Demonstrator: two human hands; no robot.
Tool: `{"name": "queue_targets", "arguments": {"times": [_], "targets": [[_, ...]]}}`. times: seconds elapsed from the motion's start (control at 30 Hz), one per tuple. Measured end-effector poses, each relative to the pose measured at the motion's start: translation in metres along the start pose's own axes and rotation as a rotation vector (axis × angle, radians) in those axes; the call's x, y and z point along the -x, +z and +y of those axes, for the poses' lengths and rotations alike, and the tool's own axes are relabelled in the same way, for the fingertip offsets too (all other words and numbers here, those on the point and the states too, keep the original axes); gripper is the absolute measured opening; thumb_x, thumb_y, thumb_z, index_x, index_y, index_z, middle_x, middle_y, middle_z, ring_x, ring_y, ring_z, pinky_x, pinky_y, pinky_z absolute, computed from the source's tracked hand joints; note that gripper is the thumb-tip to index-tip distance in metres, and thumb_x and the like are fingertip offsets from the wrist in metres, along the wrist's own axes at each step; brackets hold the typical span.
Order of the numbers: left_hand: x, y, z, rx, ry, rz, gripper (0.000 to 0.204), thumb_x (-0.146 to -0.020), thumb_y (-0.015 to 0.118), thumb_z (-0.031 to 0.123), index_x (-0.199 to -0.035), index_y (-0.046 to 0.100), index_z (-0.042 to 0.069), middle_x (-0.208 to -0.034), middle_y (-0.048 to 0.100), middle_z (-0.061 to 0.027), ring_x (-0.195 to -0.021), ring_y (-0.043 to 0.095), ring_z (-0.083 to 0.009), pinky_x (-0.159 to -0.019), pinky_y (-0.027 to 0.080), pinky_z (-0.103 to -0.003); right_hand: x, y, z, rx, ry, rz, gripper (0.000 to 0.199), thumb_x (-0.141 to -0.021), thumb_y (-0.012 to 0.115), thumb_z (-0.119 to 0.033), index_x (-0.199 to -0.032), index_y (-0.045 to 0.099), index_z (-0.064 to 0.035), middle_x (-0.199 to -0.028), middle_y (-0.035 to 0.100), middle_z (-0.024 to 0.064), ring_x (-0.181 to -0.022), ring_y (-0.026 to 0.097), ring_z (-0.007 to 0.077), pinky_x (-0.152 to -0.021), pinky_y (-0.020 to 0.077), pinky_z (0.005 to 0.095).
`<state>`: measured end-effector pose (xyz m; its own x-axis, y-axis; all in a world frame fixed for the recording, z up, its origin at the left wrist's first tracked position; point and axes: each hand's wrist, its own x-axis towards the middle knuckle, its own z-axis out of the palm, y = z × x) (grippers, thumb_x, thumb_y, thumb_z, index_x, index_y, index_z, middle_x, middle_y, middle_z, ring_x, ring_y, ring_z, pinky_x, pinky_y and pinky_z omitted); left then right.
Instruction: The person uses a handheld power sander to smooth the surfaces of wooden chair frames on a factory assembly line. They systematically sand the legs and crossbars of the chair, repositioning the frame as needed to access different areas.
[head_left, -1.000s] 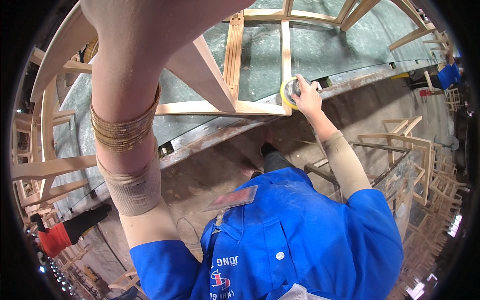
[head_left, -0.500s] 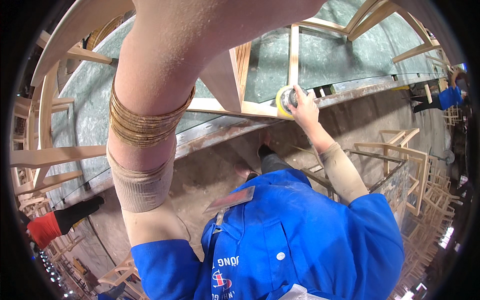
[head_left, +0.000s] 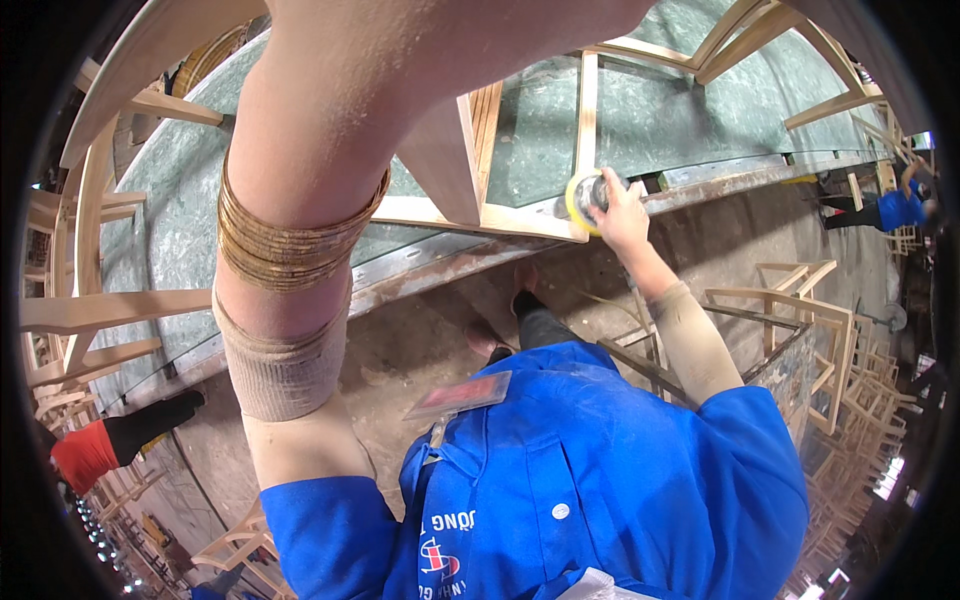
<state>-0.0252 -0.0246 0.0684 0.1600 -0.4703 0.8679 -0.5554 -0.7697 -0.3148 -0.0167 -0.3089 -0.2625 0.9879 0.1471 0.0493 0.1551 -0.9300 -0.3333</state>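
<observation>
My right hand [head_left: 624, 216] is wrapped round a small round sander [head_left: 579, 203] with a yellow rim and a dark body. The sander is tilted on edge at the end corner of a pale wooden chair frame [head_left: 530, 221]; whether it touches the wood I cannot tell. This frame lies on the green tabletop [head_left: 545, 130] along its near edge, with a rail [head_left: 587, 110] running away from me. My left forearm [head_left: 300, 150], with gold bangles [head_left: 290, 240] and a beige sleeve, sweeps across the top of the view. The left hand itself lies beyond the upper edge.
More wooden frame parts [head_left: 130, 312] stand on the table at the left, others [head_left: 745, 50] at the far right. Behind my right elbow are a metal-framed stand [head_left: 775, 345] and stacked chair frames [head_left: 860, 440]. Co-workers are at the left [head_left: 90, 455] and right [head_left: 900, 207].
My right hand has shifted the sander slightly right and away from the frame's corner, so the end of the wood now shows. The left arm has barely moved.
</observation>
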Motion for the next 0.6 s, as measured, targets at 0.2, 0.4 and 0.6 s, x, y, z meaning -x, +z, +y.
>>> {"name": "queue_targets", "arguments": {"times": [0.2, 0.4, 0.6], "targets": [[0.001, -0.001, 0.001, 0.001, -0.008, -0.006, 0.039, -0.064, 0.075, 0.010, -0.098, 0.056, 0.005, -0.079, 0.061, -0.0094, -0.067, 0.061, -0.0245, -0.062, 0.049, -0.032, 0.012, 0.014, -0.035, -0.134, -0.160, 0.032, 0.072, -0.073, 0.075, -0.023, -0.136, 0.042, -0.0250, -0.103, 0.046, 0.0216, -0.084, 0.060, 0.0412, -0.073, 0.0519, 0.0475], [0.006, -0.005, 0.005, 0.015, -0.011, -0.019, 0.040, -0.064, 0.075, 0.010, -0.099, 0.056, 0.005, -0.080, 0.061, -0.0095, -0.067, 0.061, -0.0244, -0.062, 0.049, -0.032, 0.013, -0.003, -0.020, -0.045, -0.127, -0.061, 0.071, -0.072, 0.076, -0.019, -0.135, 0.043, -0.0231, -0.103, 0.049, 0.0212, -0.088, 0.061, 0.0403, -0.075, 0.0521, 0.0459], [0.011, -0.017, 0.004, 0.017, -0.022, -0.018, 0.040, -0.064, 0.075, 0.010, -0.099, 0.056, 0.005, -0.080, 0.061, -0.0095, -0.068, 0.061, -0.0243, -0.063, 0.049, -0.032, 0.024, -0.006, -0.010, 0.038, -0.138, -0.059, 0.074, -0.070, 0.078, -0.020, -0.135, 0.044, -0.0238, -0.107, 0.047, 0.0209, -0.085, 0.061, 0.0409, -0.072, 0.0521, 0.0458]]}}
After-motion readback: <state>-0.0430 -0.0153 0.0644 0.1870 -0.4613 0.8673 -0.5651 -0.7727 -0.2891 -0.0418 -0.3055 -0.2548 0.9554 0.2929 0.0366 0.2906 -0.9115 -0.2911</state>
